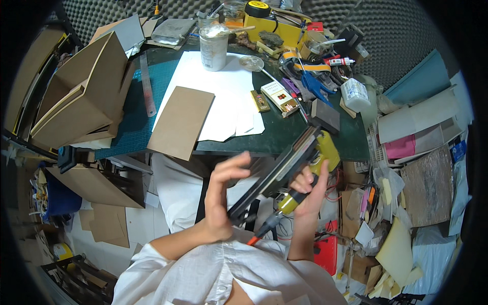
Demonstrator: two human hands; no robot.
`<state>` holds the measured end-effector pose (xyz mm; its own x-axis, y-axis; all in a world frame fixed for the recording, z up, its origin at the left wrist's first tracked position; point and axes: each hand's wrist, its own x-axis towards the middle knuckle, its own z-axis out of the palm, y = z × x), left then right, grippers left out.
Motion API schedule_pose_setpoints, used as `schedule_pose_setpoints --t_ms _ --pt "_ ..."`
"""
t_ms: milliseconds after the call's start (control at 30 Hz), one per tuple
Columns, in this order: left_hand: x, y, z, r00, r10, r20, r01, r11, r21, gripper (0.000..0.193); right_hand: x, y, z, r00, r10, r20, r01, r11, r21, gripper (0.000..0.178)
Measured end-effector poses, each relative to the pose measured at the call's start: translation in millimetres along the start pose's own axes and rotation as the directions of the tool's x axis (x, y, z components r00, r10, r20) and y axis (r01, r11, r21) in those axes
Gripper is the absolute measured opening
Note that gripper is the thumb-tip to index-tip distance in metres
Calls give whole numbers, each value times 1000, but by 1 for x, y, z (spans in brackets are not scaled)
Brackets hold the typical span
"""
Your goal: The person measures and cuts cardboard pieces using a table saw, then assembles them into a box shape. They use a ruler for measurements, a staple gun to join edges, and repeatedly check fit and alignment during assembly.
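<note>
My right hand is wrapped around the handle of a yellow-green and black pneumatic nail gun, held tilted in front of my chest. Its long dark magazine slants down to the left. A grey coupling with a red end points from the handle base toward my shirt. My left hand is by the lower end of the magazine, fingers stretched out and the palm next to it; whether they touch I cannot tell. Beyond it, a brown board lies partly over white paper, overhanging the table's front edge.
On the dark green table stand a white tub, a small carton, a dark block and a white bottle. A steel ruler lies on the cutting mat. Large board pieces lean at left; scraps crowd the right.
</note>
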<state>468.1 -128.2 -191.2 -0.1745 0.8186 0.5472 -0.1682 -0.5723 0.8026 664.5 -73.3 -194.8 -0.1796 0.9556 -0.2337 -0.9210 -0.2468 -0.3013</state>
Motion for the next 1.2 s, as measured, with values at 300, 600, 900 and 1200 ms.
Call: schedule_pose_setpoints --t_ms 300,600,900,1200 --pt "37 -4 20 959 237 154 -239 971 -5 52 -39 -19 30 990 -139 3 135 957 -256 56" --pt "54 11 -104 999 -26 -36 44 487 872 54 -78 -164 11 402 -886 232 121 -200 -972 24" --pt "91 -44 -129 972 -224 -70 83 51 995 89 23 -213 -42 645 -252 722 -25 -951 -310 66" --pt "104 -25 -128 941 -315 -126 166 103 981 76 46 -215 -39 790 -107 604 130 -933 -335 67"
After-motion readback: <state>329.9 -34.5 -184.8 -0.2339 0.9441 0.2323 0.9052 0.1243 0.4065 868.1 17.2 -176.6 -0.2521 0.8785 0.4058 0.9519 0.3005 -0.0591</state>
